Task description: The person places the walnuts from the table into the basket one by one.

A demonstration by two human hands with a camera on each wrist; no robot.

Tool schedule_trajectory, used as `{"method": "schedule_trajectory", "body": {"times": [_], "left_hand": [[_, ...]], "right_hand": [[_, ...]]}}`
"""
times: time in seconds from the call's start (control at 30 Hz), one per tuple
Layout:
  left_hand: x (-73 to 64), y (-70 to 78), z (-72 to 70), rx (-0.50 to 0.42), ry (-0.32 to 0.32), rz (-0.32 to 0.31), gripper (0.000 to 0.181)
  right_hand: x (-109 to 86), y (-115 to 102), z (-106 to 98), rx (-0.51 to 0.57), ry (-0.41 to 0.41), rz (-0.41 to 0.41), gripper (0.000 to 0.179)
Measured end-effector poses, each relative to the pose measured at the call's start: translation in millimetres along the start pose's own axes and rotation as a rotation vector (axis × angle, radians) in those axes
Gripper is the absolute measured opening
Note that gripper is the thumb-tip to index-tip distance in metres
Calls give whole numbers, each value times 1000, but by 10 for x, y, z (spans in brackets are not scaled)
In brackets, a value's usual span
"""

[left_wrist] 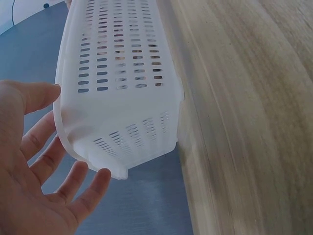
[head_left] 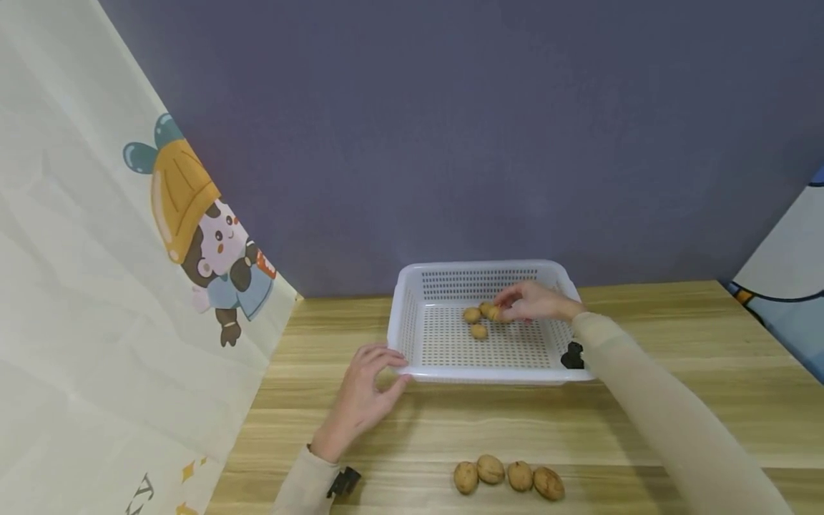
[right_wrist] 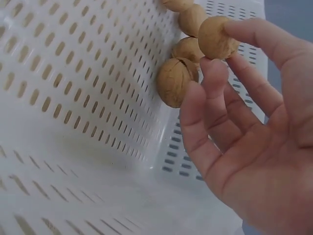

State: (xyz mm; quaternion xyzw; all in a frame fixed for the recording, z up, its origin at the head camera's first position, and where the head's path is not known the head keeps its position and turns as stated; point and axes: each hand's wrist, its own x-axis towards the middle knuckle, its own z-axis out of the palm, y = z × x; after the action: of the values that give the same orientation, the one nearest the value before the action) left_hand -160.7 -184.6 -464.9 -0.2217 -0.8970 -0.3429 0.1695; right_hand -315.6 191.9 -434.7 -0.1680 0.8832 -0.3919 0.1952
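A white plastic basket with slotted walls stands on the wooden table. My right hand reaches inside it and pinches a walnut between thumb and fingers. Right beside the held one, several walnuts lie grouped in the basket, among them a cracked walnut. At the near left corner my left hand holds the rim, thumb on the front side and fingers at the left side. In the left wrist view, the fingertips lie against the rim's edge.
Several more walnuts form a row on the table in front of the basket. Behind stands a dark blue-grey wall panel. A pale sheet with a cartoon figure hangs along the left side.
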Motion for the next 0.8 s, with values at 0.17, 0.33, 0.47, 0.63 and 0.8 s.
{"method": "schedule_trajectory", "body": {"times": [0.17,0.33,0.47,0.63,0.8], "left_hand": [[4,5,-4,-5,-4,0,20],[6,8,-6,2,-2,7,20],[4,5,-5,16,7,22,20],[-2,2,-8,24,9,27,21],[-1,3,-11,23,2,22,21]], "right_hand": [[26,-2,31,-57,-15,-15,45],[45,-24,65,-132,-6,-17,41],[62,-43,106,-217,14,-56,37],[77,-36,135,-266,25,-113,33],[88,-25,147,-239,25,-99,33]]}}
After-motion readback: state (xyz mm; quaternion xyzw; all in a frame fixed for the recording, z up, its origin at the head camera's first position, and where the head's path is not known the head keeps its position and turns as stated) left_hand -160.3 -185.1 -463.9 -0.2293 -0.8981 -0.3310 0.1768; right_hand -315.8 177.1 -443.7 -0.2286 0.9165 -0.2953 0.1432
